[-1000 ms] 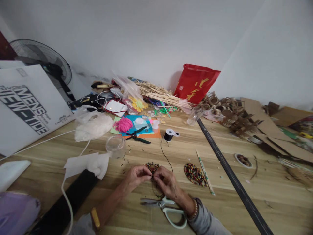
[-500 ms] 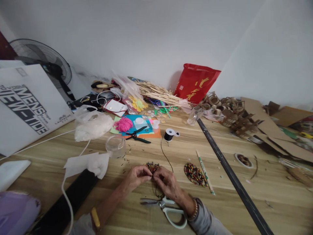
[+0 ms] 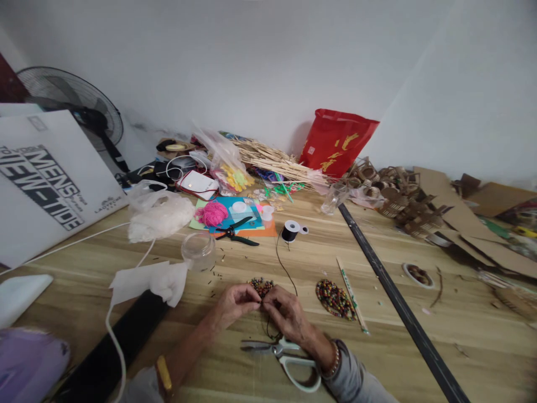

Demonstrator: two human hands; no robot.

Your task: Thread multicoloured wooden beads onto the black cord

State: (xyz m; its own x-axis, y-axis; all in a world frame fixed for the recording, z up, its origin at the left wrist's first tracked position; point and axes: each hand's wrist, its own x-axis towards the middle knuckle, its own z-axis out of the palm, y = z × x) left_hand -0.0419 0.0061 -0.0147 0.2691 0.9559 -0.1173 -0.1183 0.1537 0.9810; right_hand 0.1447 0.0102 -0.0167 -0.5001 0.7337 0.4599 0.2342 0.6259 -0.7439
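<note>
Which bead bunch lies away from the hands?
The bead bunch on the right, beside the patterned stick; the other bunch is at the fingertips.

The wooden table [image 3: 314, 254] carries scissors [image 3: 277, 349] (pale-handled), a spool [image 3: 290, 231] and beads [image 3: 334, 300].

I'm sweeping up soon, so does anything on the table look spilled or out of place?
Yes: small dark bits lie scattered between the clear jar and the left hand. They look like dropped scraps, being loose and strewn, though they're too small to identify.
</note>
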